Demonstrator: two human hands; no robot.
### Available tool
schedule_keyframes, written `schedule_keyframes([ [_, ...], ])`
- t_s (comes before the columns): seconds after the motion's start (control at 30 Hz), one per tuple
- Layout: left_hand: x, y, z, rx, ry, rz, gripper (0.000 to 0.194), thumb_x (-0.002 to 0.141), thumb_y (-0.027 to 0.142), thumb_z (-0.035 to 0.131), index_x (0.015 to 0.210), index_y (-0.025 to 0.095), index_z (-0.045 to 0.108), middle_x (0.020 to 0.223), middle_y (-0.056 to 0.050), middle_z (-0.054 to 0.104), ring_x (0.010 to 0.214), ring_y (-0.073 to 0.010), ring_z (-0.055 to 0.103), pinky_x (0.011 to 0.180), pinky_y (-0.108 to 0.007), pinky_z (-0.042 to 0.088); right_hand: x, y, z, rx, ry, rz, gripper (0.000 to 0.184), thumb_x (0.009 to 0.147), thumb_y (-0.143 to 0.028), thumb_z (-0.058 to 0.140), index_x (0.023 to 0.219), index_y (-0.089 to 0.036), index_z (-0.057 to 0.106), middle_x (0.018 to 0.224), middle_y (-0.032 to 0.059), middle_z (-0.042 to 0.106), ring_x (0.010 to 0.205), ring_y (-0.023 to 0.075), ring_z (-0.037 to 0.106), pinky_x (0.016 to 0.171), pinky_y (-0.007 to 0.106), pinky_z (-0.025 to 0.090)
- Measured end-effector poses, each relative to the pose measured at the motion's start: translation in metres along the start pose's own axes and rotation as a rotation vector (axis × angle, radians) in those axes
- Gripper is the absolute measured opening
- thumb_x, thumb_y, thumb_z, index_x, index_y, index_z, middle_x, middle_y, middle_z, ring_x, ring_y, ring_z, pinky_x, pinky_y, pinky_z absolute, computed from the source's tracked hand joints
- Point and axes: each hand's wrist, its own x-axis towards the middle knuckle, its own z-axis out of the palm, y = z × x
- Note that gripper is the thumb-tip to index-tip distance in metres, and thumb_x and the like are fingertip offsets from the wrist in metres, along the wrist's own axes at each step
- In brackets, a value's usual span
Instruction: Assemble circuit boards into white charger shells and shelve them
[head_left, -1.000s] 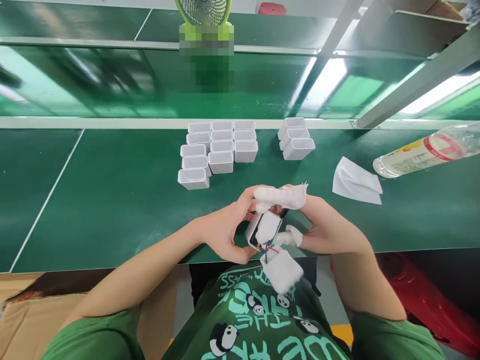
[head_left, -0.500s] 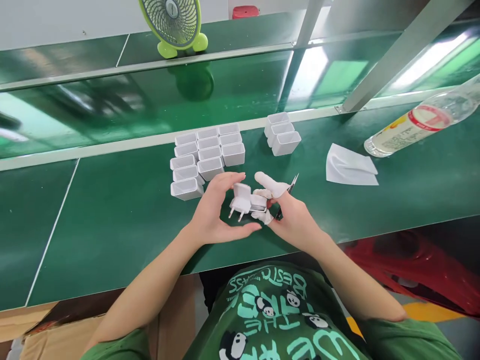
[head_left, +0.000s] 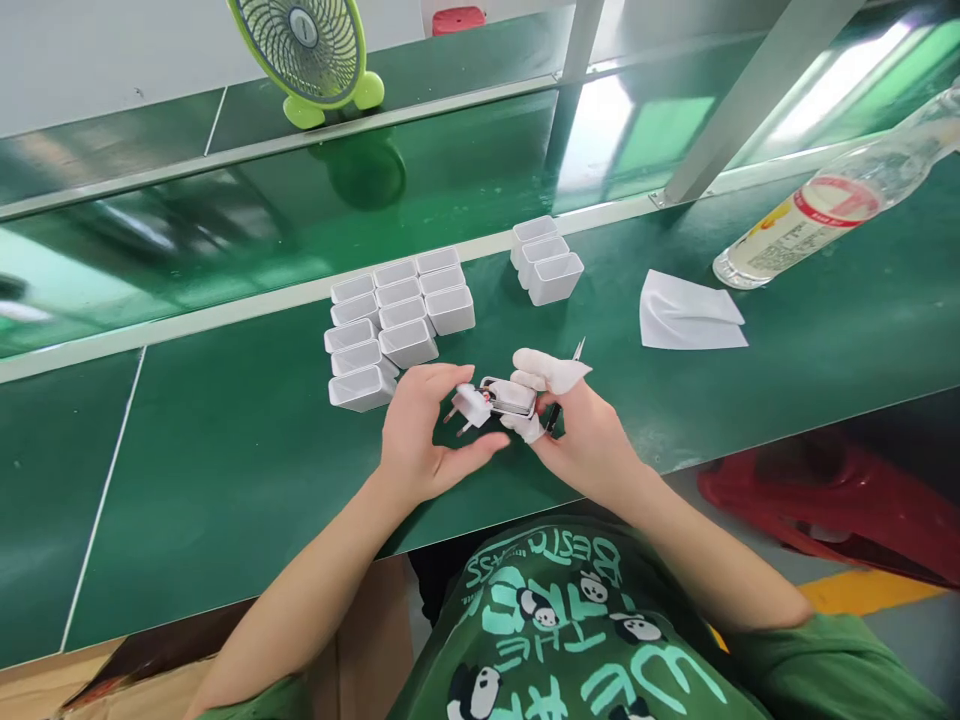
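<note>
My right hand [head_left: 581, 420], with white finger cots on its fingertips, is closed on a white power adapter [head_left: 511, 397]. A pair of tweezers [head_left: 553, 418] is tucked in the same hand, its silver tips pointing up and away. The adapter's white plug end [head_left: 472, 405], with two metal pins, hangs tilted off the body, and small inner parts show in the gap. My left hand [head_left: 420, 430] is curved around the plug end, thumb and fingers apart, without visibly gripping it. Ahead of it stand several open white adapter shells [head_left: 409, 345] in rows.
Three more white shells [head_left: 555, 280] stand farther right. Beyond them lie a folded white cloth or paper [head_left: 690, 312] and a clear bottle [head_left: 802, 230] on its side. A green fan [head_left: 311, 50] stands on the raised ledge behind. A red stool [head_left: 825, 500] is below the table's right side.
The plug end has tilted over, and inner parts now show between it and the adapter body. My left fingers stay spread around it. The whole view has shifted slightly.
</note>
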Motion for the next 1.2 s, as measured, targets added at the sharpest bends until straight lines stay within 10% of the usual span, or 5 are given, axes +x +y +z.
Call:
schedule_keyframes([
  [0.27,-0.001,0.003,0.003,0.211,0.039,0.078,0.033,0.080,0.017,0.075,0.110,0.020,0.063,0.089,-0.003,0.072,0.075,-0.0168,0.068,0.065,-0.029,0.058,0.000,0.001,0.008,0.007,0.016,0.004,0.056,0.090,-0.013,0.057,0.142,-0.025,0.041,0.111,0.0074,0.068,0.091,0.0206,0.068,0.081,0.036,0.062],
  [0.5,-0.001,-0.001,0.009,0.188,0.117,0.149,0.043,0.071,0.032,0.087,0.102,0.019,0.060,0.087,-0.006,0.070,0.076,-0.0192,0.069,0.062,-0.030,0.058,0.000,0.003,0.011,0.028,0.015,-0.031,0.056,0.093,-0.013,0.057,0.145,-0.024,0.039,0.120,0.0100,0.067,0.111,0.0242,0.066,0.090,0.038,0.061],
  [0.83,-0.003,-0.007,0.009,0.174,0.187,0.190,0.036,0.075,0.004,0.072,0.107,0.018,0.062,0.097,-0.009,0.076,0.094,-0.0255,0.073,0.079,-0.040,0.060,-0.002,-0.005,0.004,0.052,0.081,0.024,0.050,0.091,-0.015,0.061,0.138,-0.024,0.044,0.114,0.0075,0.070,0.098,0.0205,0.070,0.082,0.034,0.062],
  [1.2,-0.001,-0.019,0.002,0.291,-0.018,0.321,0.031,0.076,0.007,0.074,0.103,0.018,0.066,0.095,-0.009,0.077,0.085,-0.0227,0.070,0.075,-0.039,0.053,-0.003,0.007,0.008,0.093,0.021,0.053,0.060,0.087,-0.011,0.063,0.142,-0.023,0.042,0.122,0.0092,0.068,0.102,0.0205,0.070,0.085,0.034,0.062],
])
